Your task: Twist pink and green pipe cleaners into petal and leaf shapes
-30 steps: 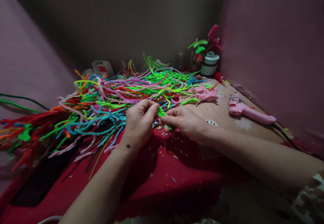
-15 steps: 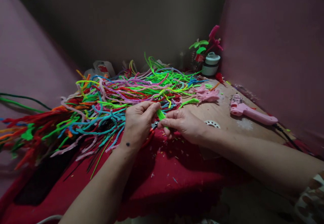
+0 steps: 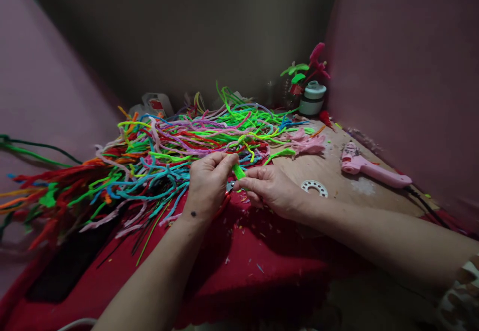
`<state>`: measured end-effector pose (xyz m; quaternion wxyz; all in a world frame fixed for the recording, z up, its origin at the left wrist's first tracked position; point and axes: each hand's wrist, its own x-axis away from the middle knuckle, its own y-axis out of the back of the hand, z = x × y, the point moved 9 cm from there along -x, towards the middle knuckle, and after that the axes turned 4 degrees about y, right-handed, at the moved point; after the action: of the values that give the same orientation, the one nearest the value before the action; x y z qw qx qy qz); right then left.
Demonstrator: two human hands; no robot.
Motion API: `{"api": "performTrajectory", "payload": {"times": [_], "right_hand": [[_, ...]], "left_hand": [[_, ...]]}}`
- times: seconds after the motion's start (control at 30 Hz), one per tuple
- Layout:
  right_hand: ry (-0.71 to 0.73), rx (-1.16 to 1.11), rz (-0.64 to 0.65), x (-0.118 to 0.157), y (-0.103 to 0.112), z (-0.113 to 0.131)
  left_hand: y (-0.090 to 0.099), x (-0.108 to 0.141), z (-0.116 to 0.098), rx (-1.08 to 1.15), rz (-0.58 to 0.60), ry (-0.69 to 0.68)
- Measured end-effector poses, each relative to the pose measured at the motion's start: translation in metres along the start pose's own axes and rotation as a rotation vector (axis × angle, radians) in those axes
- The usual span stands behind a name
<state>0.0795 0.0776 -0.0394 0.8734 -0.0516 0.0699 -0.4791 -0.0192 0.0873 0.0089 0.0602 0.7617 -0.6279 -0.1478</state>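
Between my two hands is a short piece of bright green pipe cleaner (image 3: 238, 172), looking folded or bunched. My left hand (image 3: 210, 181) pinches its upper end between thumb and fingers. On its lower end, the thumb and fingers of my right hand (image 3: 271, 187) are closed. Just below, partly hidden by my left hand, lie pliers (image 3: 229, 187) with orange-red handles and a metal head. A large heap of loose pipe cleaners (image 3: 202, 134) in many colours spreads behind and left of my hands.
A pink hot glue gun (image 3: 368, 168) with a black cord lies on the board (image 3: 337, 199) at right, near a white ring with holes (image 3: 314, 188). A white-lidded jar (image 3: 313, 96) stands behind. Scraps dot the red cloth (image 3: 269, 271); a dark flat object (image 3: 63, 266) lies left.
The whole view has shifted slightly. Both hands keep their hold on the green pipe cleaner piece, and my right fingers have moved a little along it.
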Motion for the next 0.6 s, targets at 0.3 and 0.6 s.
{"api": "performTrajectory", "payload": {"times": [0.3, 0.6], "right_hand": [[0.034, -0.051, 0.075, -0.002, 0.001, 0.008], [-0.017, -0.115, -0.15, -0.007, 0.026, 0.0]], "left_hand": [[-0.008, -0.001, 0.006, 0.068, 0.128, 0.039], [-0.016, 0.001, 0.004, 0.085, 0.201, 0.058]]}}
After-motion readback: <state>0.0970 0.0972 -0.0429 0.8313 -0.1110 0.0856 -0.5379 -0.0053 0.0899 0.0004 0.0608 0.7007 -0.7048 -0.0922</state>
